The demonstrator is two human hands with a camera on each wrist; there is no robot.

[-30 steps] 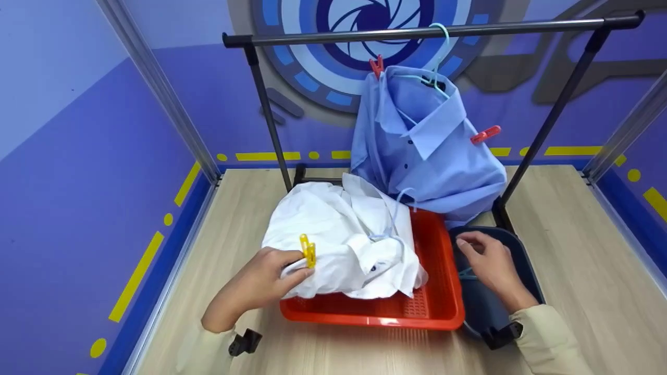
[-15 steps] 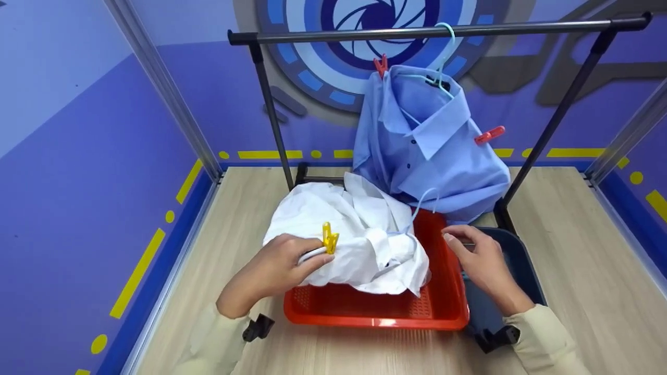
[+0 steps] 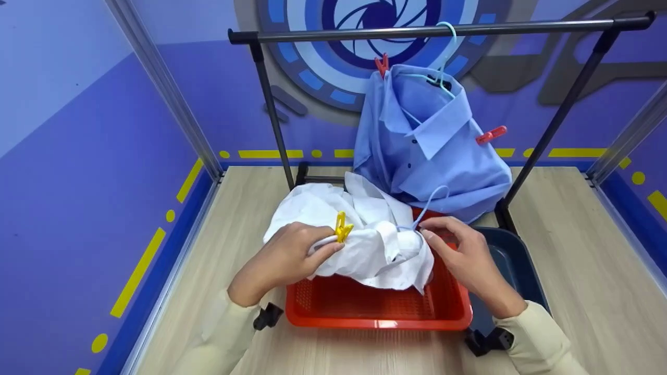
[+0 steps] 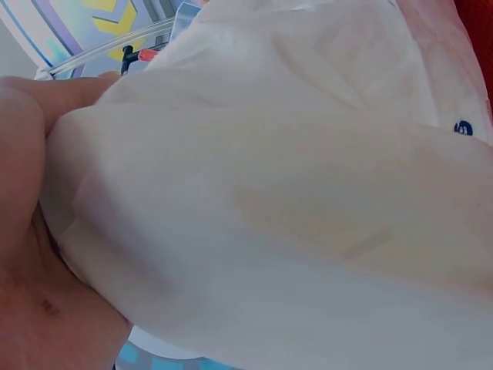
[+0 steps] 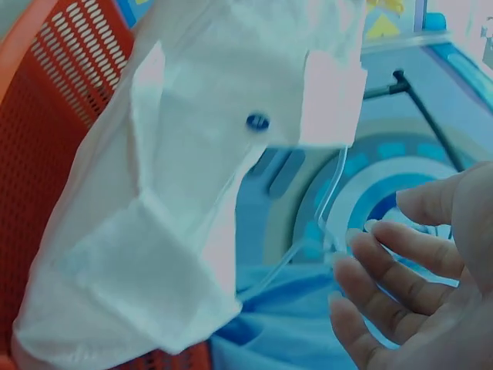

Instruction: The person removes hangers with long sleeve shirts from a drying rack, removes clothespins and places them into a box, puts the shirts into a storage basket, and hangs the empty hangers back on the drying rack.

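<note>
A white shirt (image 3: 312, 211), bunched up, lies over the red basket (image 3: 378, 324). My left hand (image 3: 289, 258) grips a raised edge of it, with a yellow clothespin (image 3: 342, 227) at the fingertips. Pale fabric fills most of the left wrist view. From the shirt's collar rises the hook of a light-blue hanger (image 3: 432, 198). Beside that hook is my right hand (image 3: 471, 260), its fingertips close to the hanger's neck. The right wrist view shows these fingers (image 5: 397, 285) loosely bent with nothing between them.
A black rack (image 3: 333, 36) spans the back. On it hangs a blue shirt (image 3: 443, 161) on a mint hanger (image 3: 449, 47), with a red clothespin (image 3: 383, 65) at each shoulder. A dark bin (image 3: 513, 260) stands right of the basket.
My left hand has lifted the shirt edge and clothespin up and rightward. The light-blue hanger has shifted right with the shirt. My right hand has moved left from over the dark bin to the hanger.
</note>
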